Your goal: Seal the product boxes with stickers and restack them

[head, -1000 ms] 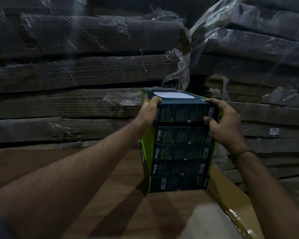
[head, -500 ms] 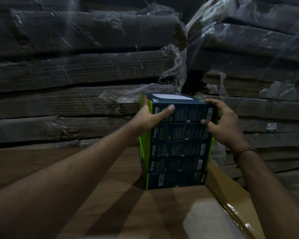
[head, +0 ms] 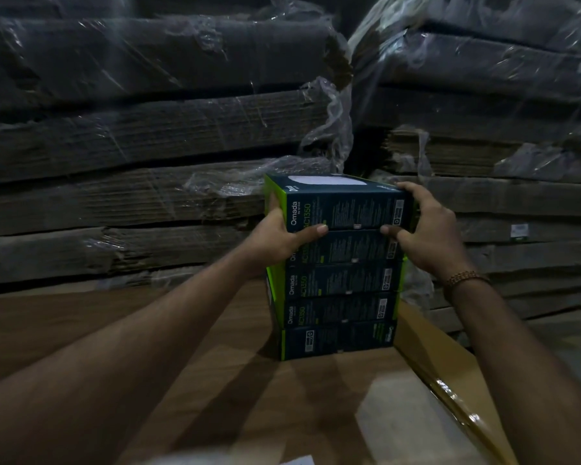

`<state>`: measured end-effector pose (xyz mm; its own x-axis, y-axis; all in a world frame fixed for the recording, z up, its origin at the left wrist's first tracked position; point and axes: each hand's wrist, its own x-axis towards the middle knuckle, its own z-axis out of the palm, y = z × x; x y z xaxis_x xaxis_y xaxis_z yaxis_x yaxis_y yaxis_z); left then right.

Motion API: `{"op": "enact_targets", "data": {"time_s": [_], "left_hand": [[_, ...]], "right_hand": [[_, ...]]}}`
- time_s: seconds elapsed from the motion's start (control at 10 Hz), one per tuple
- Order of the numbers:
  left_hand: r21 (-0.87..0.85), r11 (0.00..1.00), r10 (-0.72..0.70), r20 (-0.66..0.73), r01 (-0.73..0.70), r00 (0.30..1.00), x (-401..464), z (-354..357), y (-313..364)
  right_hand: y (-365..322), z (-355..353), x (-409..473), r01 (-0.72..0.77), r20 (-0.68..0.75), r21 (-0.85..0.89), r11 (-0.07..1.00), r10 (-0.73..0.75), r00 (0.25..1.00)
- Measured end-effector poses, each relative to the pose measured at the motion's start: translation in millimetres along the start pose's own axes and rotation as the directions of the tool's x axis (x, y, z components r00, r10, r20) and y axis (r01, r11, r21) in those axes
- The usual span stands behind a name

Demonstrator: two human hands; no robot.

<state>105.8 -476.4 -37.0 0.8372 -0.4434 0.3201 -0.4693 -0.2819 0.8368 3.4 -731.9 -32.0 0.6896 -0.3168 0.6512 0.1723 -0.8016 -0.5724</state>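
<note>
Cardboard-backed, both hands (head: 282, 236) grip top box (head: 342, 204) crosswise.

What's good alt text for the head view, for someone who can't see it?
Both hands, left hand and right hand, grip the ends of the top box on a stack of five dark product boxes standing on a cardboard surface. Plastic-wrapped bundles of flat cardboard fill the dim background.
</note>
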Motion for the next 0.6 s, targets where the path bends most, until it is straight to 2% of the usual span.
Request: {"op": "enact_targets", "data": {"time_s": [0.3, 0.5, 0.6], "left_hand": [[-0.035, 0.999, -0.038, 0.014, 0.038, 0.999, 2, 0, -1], [-0.007, 1.0, 0.005, -0.095, -0.006, 0.995, -14, -2, 2], [0.044, 0.999, 0.026, -0.137, -0.02, 0.99, -41, -6, 13]], "right_hand": [[-4, 1, -4, -0.024, 0.014, 0.013, 1.0, 0.024, 1.0], [-13, 2, -11, -0.041, 0.021, -0.069, 0.997, 0.043, 0.999], [-26, 4, -21, -0.1, 0.02, -0.138, 0.985, 0.104, 0.994]]}}
